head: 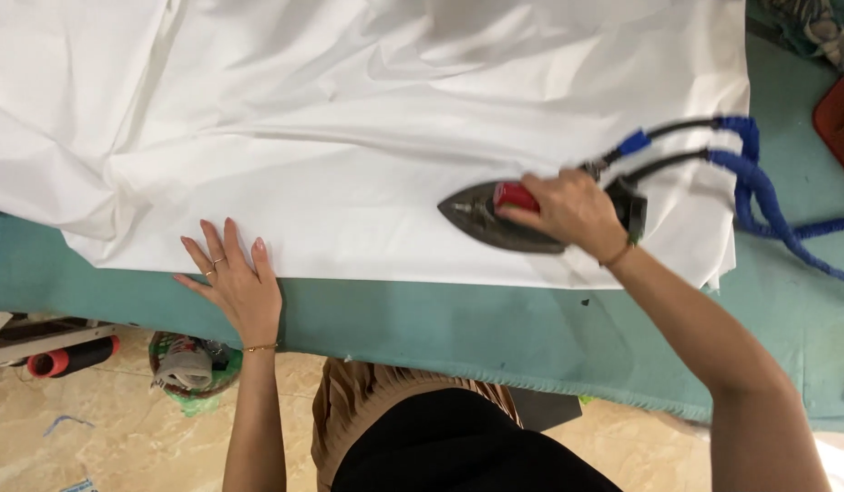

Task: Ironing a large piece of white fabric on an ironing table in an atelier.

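Note:
A large white cloth (349, 137) lies spread over a teal ironing table (495, 328), crumpled towards the far side and flat near the front edge. My right hand (572, 211) grips the red handle of a dark steam iron (495, 217) that rests on the cloth, its tip pointing left. Black and blue hoses (750, 173) run from the iron's back off to the right. My left hand (235, 278) lies flat, fingers spread, on the cloth's near edge at the left, holding nothing.
Below the table's front edge, a small basket with scraps (192, 364) and a red-and-black roll (71, 357) sit on the beige tiled floor. A red object (841, 114) lies at the far right of the table.

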